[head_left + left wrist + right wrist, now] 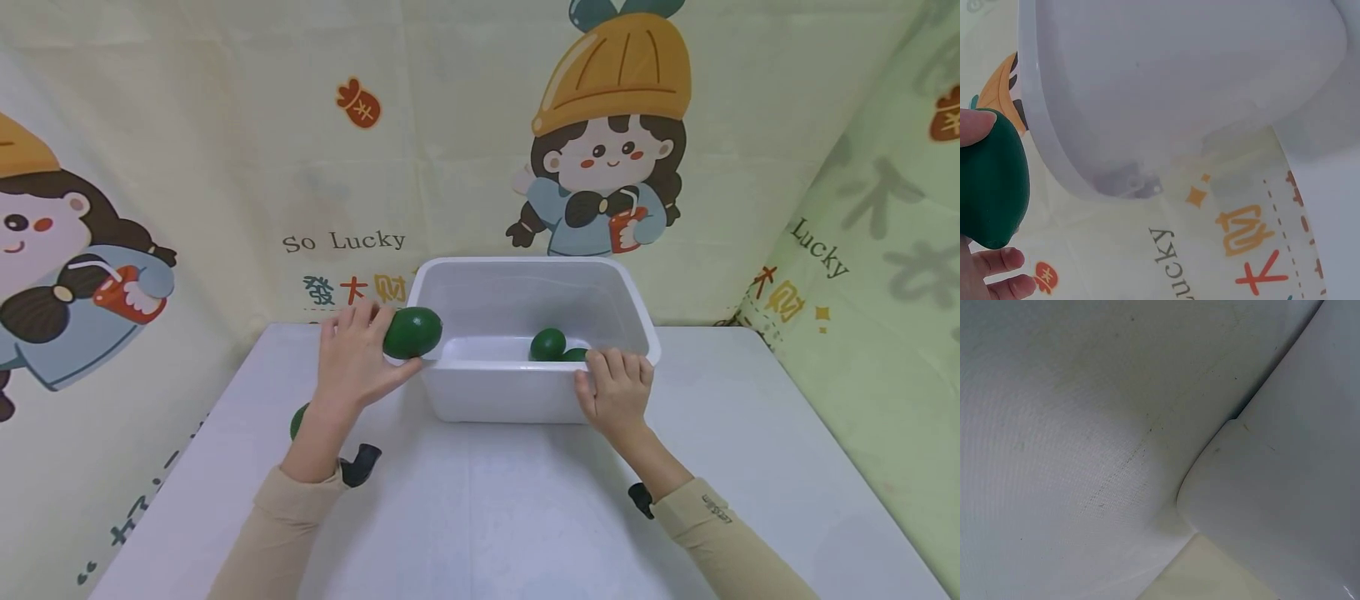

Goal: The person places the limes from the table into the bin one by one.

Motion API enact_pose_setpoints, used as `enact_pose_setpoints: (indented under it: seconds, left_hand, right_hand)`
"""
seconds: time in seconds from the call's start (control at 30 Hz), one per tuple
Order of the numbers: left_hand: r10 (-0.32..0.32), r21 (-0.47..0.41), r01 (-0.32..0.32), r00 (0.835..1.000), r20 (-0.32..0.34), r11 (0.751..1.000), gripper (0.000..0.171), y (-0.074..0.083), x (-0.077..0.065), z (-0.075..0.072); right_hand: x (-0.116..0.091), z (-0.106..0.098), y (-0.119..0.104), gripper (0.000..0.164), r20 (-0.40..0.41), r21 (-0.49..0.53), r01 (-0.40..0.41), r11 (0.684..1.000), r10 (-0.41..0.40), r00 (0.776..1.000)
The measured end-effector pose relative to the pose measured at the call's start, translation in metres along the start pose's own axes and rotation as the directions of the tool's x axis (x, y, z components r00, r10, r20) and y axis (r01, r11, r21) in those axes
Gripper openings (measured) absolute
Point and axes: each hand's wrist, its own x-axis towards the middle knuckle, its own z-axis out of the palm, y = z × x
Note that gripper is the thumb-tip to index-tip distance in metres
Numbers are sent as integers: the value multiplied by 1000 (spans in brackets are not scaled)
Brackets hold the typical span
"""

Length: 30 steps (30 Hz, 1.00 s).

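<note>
My left hand (pixel 352 350) holds a smooth, dark green oval fruit (pixel 412 332) between thumb and fingers, at the left end of the white plastic tub (pixel 510 392). In the left wrist view the same fruit (pixel 994 181) tapers to a blunt tip, and part of the thumb lies over it. My right hand (pixel 618 387) grips the tub's front rim near its right corner, fingers hooked over the edge. Inside the tub lie a green fruit (pixel 548 343) and another green fruit (pixel 575 355), the latter partly hidden by the front wall. The right hand is out of the right wrist view.
One more green fruit (pixel 298 422) sits on the white table (pixel 480 517) at the left, mostly hidden behind my left forearm. A black wrist strap piece (pixel 362 465) sticks out from the left sleeve. Printed cloth (pixel 465 167) hangs behind the table and along both sides.
</note>
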Motion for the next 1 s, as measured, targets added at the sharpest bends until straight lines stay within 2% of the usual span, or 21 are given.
enact_pose_setpoints:
  seconds: [0.67,1.0]
  left_hand:
    - [-41,11,40,998,52,999,75,20,19,9]
    - [-44,53,39,995,84,998,74,27,25,15]
  right_hand:
    - [0,-2,0,35,23,12,-10,1000,10,1000]
    - [0,-1,0,37,11,12,-11,1000,10,1000]
